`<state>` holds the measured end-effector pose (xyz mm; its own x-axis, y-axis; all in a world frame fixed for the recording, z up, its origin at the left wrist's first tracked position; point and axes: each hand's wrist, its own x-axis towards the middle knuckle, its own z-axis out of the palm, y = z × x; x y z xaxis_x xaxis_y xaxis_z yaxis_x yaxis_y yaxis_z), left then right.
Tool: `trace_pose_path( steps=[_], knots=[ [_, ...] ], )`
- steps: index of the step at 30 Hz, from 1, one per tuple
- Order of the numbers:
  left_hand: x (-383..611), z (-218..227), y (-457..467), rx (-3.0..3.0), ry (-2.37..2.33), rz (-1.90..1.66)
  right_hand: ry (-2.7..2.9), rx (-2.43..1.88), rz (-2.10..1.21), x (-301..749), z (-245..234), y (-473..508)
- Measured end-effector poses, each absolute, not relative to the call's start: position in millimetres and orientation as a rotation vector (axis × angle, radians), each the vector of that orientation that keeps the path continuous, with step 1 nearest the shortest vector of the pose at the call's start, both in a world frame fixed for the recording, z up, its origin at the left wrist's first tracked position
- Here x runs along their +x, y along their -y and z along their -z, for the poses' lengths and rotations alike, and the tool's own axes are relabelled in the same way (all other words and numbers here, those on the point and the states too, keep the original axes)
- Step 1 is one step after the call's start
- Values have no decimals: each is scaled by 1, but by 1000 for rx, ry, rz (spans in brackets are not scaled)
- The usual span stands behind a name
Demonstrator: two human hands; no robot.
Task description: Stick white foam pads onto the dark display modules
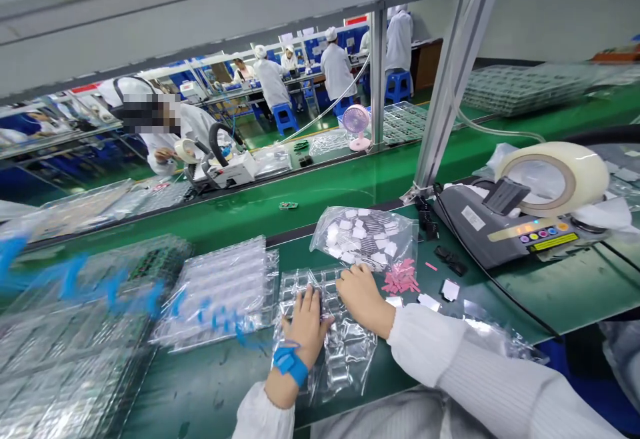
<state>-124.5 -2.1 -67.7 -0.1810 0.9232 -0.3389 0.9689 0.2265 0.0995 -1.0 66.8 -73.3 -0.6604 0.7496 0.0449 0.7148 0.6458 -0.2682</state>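
My left hand [304, 324], with a blue strap round its wrist, lies flat on a clear plastic blister tray [345, 352] on the green bench, fingers stretched forward. My right hand [361, 295] rests on the same tray's far right part with its fingers curled down; what they touch is hidden. Just right of it lies a small heap of pink strips [400, 279]. Behind it sits a clear bag of small white squares [365, 233].
Stacks of clear trays [220, 289] lie to the left. A tape dispenser [505, 225] with a big tape roll [555, 175] stands at the right, its cable running across the bench. A green conveyor belt [350, 189] runs behind. Other workers sit beyond.
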Motion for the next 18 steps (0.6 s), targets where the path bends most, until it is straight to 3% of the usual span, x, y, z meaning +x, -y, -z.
trace_pose_path(
  steps=[9,15,18],
  knots=[
    [-148,74,8,1667,-2254,363,2748,-1131,-453,-30,90,-64],
    [-149,65,7,1669,-2293,363,2367,-1178,-752,-7,64,-65],
    [-140,54,10,1743,-2269,111,2159,-1163,-899,23,45,-52]
  ],
)
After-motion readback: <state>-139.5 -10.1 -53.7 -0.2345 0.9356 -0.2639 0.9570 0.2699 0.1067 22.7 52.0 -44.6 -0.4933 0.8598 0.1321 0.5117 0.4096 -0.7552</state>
